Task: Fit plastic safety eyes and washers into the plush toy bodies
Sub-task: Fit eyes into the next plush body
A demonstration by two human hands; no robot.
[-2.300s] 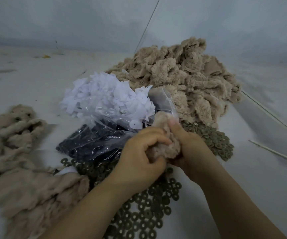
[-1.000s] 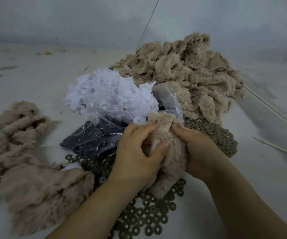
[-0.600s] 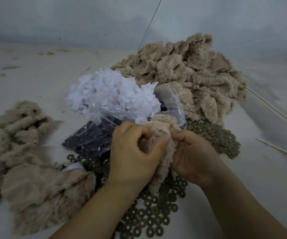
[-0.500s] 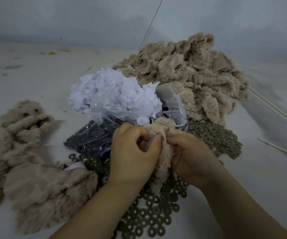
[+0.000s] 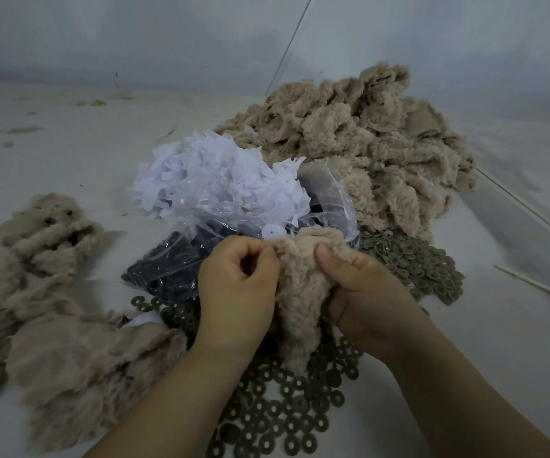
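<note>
Both hands are busy with one fuzzy tan plush body point(image 5: 300, 302), held up just above the table point(image 5: 68, 153). The left hand point(image 5: 237, 292) has its fingers curled tight, and its grip pinches the top edge of the soft fur. The right hand point(image 5: 363, 292) wraps around the other side, thumb pressed on the fluff, so its grip is closed on the plush body too.

Under the hands lies a spread of flat, round washers point(image 5: 287, 421), dull olive, each with a hole in the middle, too many to count. A second heap of washers point(image 5: 409, 259) sits to the right.

Behind the hands is a crinkly clear plastic bag point(image 5: 174, 262) full of small shiny black eyes. On top of it rests a bunch of thin white scraps point(image 5: 214, 180), and one little white disc point(image 5: 272, 231) with a hole.

I count two piles of shaggy tan fur pieces: a big pile point(image 5: 359, 150) at the back and a smaller pile point(image 5: 52, 309) on the left. One thin pale stick point(image 5: 538, 285) lies at the right.
</note>
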